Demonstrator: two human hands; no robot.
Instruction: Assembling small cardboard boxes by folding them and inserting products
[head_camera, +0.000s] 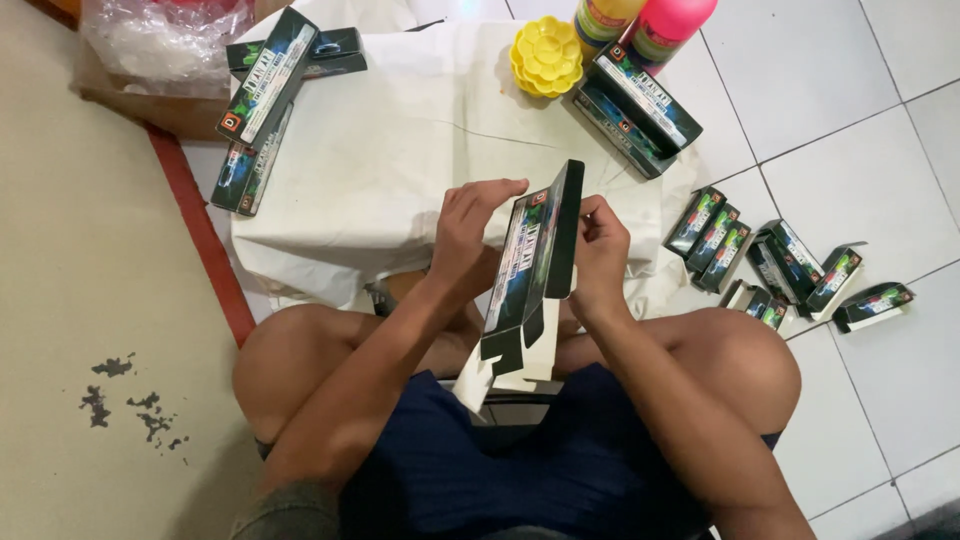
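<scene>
At the centre of the frame, above the person's lap, both hands work on one long black carton (530, 270) with a printed face. The left hand (470, 225) curls round its left edge, fingertips pressing on the top corner; the right hand (600, 250) pinches the right side, fingers closed on the panel. The carton is only partly formed: its lower end hangs open, with loose flaps showing white card inside, so that end at least looks unclosed. The top end I cannot judge.

Beyond the hands, a white cloth (400, 150) lies spread on the tiled floor. At right of the frame, a cluster of small boxes (780, 265) lies on the tiles, some with open ends. At upper left a stack of long cartons (265, 100) rests on the cloth's edge; at upper right lie more cartons (635, 110), beside a yellow palette (546, 55) and two bottles (640, 25). A clear bag (160, 40) sits in the top left corner.
</scene>
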